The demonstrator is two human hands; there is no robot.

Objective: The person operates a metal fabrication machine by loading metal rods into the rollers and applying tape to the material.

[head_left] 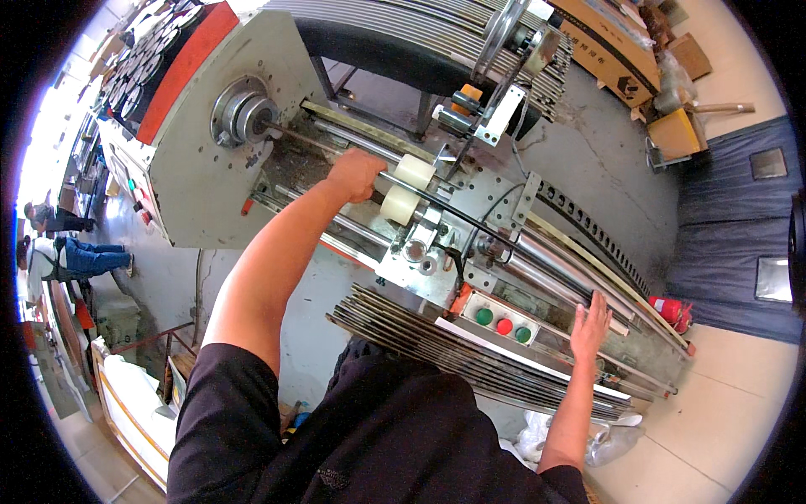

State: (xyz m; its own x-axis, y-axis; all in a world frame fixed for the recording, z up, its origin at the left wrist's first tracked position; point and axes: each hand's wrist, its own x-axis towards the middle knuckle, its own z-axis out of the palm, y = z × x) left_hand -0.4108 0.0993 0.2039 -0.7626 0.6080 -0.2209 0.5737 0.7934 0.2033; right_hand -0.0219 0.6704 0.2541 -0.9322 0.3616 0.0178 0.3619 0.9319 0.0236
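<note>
A long dark rod (pixel 478 223) runs across the machine, from my left hand toward my right hand. My left hand (pixel 357 175) is closed around its end, beside two cream rollers (pixel 414 171). A thinner brownish rod (pixel 304 139) leads from the round metal chuck (pixel 253 118) to that same hand. How the two rods meet is hidden by my fingers. At the far right end of the dark rod, my right hand (pixel 591 328) has its fingers stretched out against or just beside it; contact is unclear.
A control box (pixel 495 321) with green and red buttons sits at the machine's front. Several metal rods (pixel 470 353) lie between it and my body. A wheel assembly (pixel 504 50) stands behind the carriage. Cardboard boxes (pixel 609 50) are at the back right, a red extinguisher (pixel 670 312) at right.
</note>
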